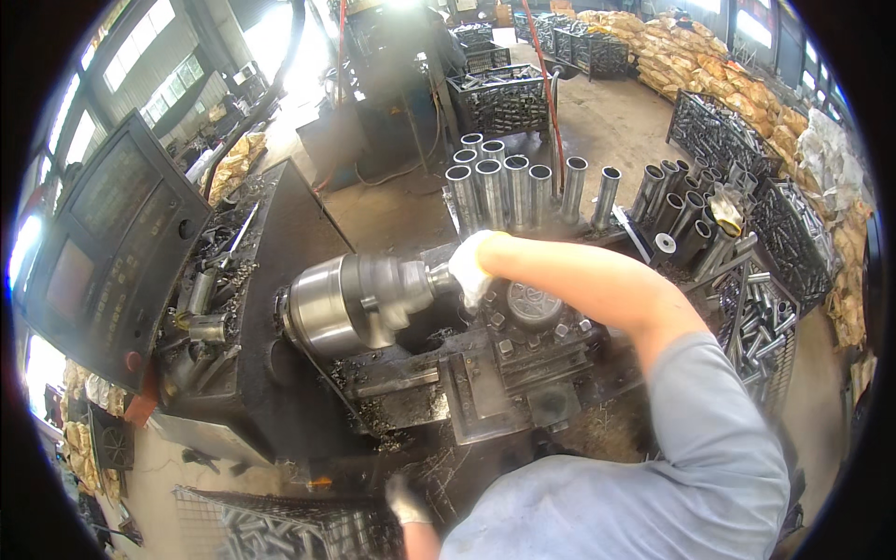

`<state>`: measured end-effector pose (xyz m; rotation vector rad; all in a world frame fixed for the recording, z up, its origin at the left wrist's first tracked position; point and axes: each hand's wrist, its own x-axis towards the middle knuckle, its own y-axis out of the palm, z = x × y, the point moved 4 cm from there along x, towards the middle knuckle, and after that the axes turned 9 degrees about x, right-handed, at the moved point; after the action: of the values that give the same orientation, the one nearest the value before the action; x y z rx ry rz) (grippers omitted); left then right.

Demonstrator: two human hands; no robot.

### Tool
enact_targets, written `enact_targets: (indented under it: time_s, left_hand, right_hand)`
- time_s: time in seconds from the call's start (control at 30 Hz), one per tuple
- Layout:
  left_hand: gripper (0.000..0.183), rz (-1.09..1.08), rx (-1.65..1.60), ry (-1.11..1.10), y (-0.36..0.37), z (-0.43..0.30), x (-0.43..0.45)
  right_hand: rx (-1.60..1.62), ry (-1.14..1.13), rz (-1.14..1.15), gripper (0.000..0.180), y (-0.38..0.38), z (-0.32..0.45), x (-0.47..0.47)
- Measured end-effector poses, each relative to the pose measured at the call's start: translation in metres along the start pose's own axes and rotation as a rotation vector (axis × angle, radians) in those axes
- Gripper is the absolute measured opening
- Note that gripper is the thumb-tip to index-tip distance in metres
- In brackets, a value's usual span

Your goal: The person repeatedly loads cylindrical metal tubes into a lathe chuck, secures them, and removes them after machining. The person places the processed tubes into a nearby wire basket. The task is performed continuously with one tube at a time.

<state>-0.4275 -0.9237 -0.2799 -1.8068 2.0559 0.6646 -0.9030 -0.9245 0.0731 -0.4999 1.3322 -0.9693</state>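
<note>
My right hand (472,269), in a white work glove, is at the outer end of a metal workpiece (439,274) in the chuck (329,304) of a metalworking lathe. Its fingers are hidden behind the glove's back, so its grip does not show. The chuck jaws (392,287) look blurred. Just right of and below that hand sits the tool turret (533,304) on the carriage. Low in the view, my left hand (404,498), gloved and blurred, hangs near a wire basket of metal tubes (280,535); whether it holds anything is unclear.
Upright steel tubes (490,189) stand behind the lathe. A control panel (115,245) rises at the left. Metal chips (388,437) litter the lathe bed. Baskets of metal parts (763,329) stand at the right, with stacked sacks (672,52) farther back. A red hose (546,91) hangs beyond the tubes.
</note>
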Motion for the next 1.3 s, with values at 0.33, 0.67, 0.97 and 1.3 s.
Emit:
enact_targets:
  time_s: [0.33, 0.67, 0.97, 1.3]
  left_hand:
    - [0.021, -0.066, 0.267, 0.036, -0.001, 0.022, -0.031]
    - [0.013, 0.018, 0.341, 0.091, 0.005, 0.027, 0.01]
    - [0.03, 0.089, 0.477, -0.002, 0.043, -0.002, -0.029]
    - [0.029, -0.007, 0.697, 0.258, 0.039, -0.026, -0.061]
  right_hand:
    - [0.311, -0.203, -0.06, 0.034, 0.044, -0.055, 0.1]
    - [0.115, -0.196, -0.223, 0.037, 0.028, -0.034, 0.061]
    - [0.342, -0.655, -0.173, 0.034, 0.022, 0.04, 0.031]
    - [0.16, 0.003, -0.779, 0.032, -0.057, -0.036, 0.052]
